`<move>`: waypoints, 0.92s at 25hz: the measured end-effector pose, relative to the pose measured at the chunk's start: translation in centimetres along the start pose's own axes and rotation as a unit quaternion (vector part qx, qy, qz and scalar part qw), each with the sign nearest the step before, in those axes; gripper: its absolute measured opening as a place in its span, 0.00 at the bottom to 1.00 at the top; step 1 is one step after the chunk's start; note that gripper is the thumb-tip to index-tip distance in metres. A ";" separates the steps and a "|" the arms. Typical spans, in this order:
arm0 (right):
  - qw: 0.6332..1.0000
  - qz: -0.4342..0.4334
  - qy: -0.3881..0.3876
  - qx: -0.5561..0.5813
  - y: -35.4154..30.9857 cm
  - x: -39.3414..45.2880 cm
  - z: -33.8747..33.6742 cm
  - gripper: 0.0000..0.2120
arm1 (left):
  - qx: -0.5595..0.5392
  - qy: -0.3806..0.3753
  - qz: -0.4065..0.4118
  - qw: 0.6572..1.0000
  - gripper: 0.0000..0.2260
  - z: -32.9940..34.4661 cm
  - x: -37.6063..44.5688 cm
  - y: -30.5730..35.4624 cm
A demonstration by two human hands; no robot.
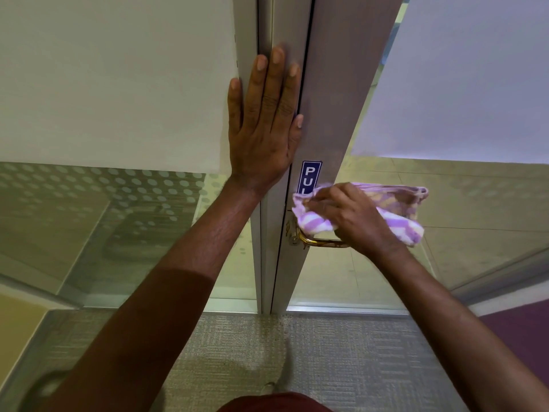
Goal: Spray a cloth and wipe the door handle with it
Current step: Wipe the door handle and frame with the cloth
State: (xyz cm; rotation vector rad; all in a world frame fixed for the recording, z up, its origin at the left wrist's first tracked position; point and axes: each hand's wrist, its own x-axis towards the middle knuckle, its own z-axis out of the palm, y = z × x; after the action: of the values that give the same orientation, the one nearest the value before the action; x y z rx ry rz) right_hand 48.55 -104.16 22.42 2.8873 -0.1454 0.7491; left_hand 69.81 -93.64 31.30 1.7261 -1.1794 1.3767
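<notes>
A brass door handle sticks out to the right from the grey door frame, below a blue sign. My right hand grips a purple and white striped cloth and presses it on top of the handle, hiding most of the lever. My left hand lies flat with fingers spread against the door's edge, well above the handle, holding nothing. No spray bottle is in view.
Frosted glass panels flank the door on both sides, the left one with a dotted band lower down. Grey carpet covers the floor in front, with a purple patch at the right.
</notes>
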 end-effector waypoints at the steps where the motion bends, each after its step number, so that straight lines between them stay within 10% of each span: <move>1: 0.998 0.033 0.045 0.000 0.2 0.4 -0.3 0.29 | 0.002 0.000 0.000 1.000 0.23 0.1 0.0 0.0; 5: 0.979 0.108 0.170 0.003 -0.9 2.2 -0.2 0.25 | 0.001 -0.002 0.000 1.000 0.23 0.3 -0.1 -0.1; 11: 0.998 -0.012 -0.061 -0.024 -2.1 -0.2 2.1 0.30 | 0.001 0.006 -0.003 1.000 0.22 0.4 -0.1 -0.1; 18: 0.996 0.076 0.050 -0.012 -0.7 0.0 1.4 0.24 | -0.001 0.001 -0.005 1.000 0.23 0.6 -0.3 -0.2; 23: 0.997 0.047 -0.054 -0.031 -4.4 0.0 3.8 0.30 | -0.004 0.001 -0.004 1.000 0.22 0.7 -0.4 -0.1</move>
State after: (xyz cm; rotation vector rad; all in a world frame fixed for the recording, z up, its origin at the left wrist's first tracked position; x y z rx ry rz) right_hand 50.89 -100.51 18.61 2.8780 -0.3129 0.5917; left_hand 70.19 -94.12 30.77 1.7218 -1.1725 1.3673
